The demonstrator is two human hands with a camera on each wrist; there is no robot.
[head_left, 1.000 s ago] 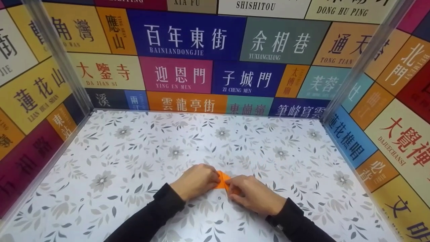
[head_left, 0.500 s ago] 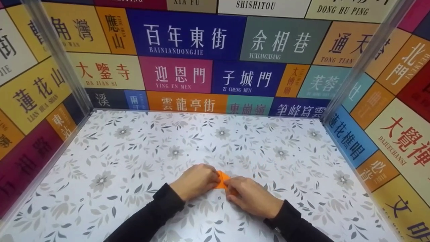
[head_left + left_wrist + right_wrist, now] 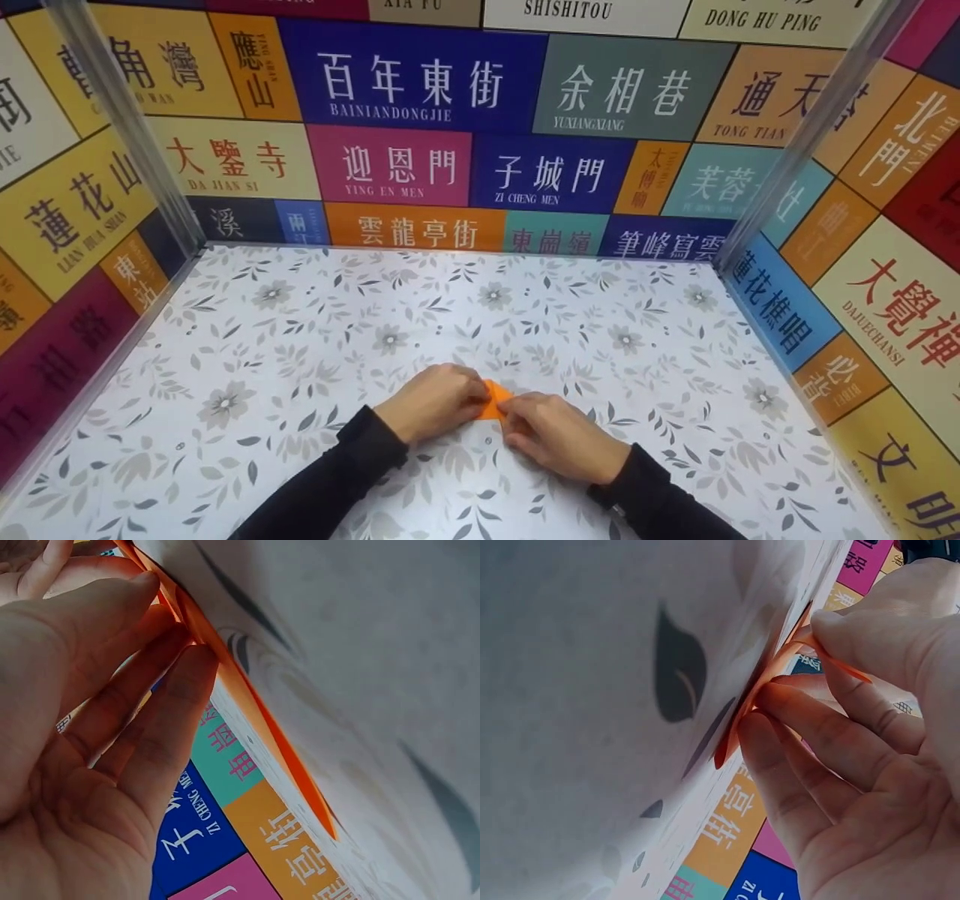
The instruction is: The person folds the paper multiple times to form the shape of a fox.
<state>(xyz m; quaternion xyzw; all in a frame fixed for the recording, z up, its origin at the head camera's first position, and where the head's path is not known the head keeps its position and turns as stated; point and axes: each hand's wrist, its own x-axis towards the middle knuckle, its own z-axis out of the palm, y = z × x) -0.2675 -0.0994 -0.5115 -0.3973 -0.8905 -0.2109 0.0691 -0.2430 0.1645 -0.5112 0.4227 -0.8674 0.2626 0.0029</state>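
Lying flat on the floral table (image 3: 300, 360), the orange paper (image 3: 493, 406) sat between both hands, left hand (image 3: 435, 401) and right hand (image 3: 559, 439) each pinching an edge with curled fingertips.

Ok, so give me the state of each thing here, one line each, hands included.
Orange paper: folded, lying on the table, mostly covered by both hands.
Left hand: fingers curled, pressing the paper's left side.
Right hand: fingers pinching a raised flap of the paper.
Table: floral-patterned surface, under the paper.
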